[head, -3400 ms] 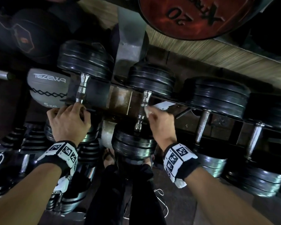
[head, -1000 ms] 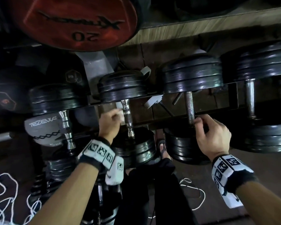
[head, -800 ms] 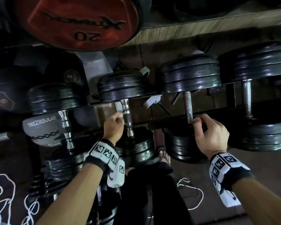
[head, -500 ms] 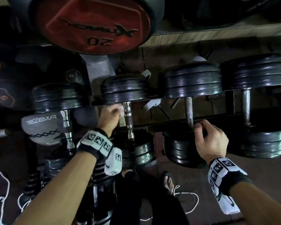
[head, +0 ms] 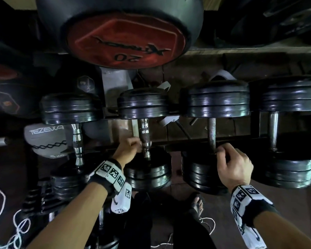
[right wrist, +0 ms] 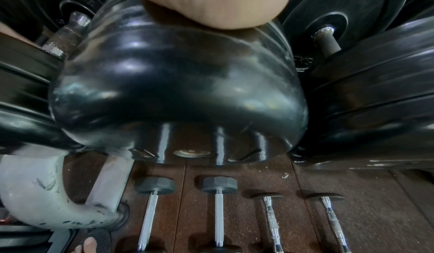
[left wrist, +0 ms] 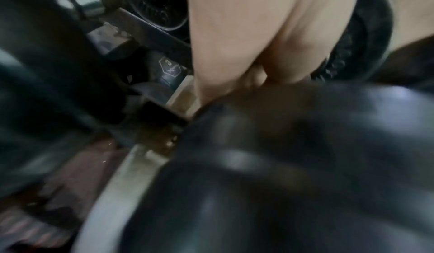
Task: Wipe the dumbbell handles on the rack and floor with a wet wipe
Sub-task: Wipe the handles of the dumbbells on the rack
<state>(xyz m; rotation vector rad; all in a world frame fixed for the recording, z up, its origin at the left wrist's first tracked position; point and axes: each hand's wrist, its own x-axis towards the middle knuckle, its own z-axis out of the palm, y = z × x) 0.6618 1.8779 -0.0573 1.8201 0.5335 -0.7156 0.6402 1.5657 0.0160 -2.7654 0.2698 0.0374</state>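
Black dumbbells lie in a row on the rack (head: 187, 141). My left hand (head: 133, 146) sits against the left side of the second dumbbell's chrome handle (head: 144, 133), near its lower end. Its fingers (left wrist: 234, 62) are curled, and only a pale sliver of the wet wipe (head: 141, 145) shows at the fingertips. My right hand (head: 228, 157) grips the near end of the third dumbbell's rusty handle (head: 212, 132). In the right wrist view the palm (right wrist: 211, 2) lies above that dumbbell's black near head (right wrist: 178, 90).
A red 20 plate (head: 126, 38) hangs above the rack, and a grey TEZEWA ball (head: 45, 139) sits at left. Small dumbbells (right wrist: 218, 210) with chrome handles lie on the brown floor under the rack. White cord (head: 0, 221) trails at bottom left, by my sandalled foot (head: 197, 203).
Both hands moved one dumbbell to the right and the wipe passed from right hand to left. In the last half second the left hand slid down the chrome handle towards me.
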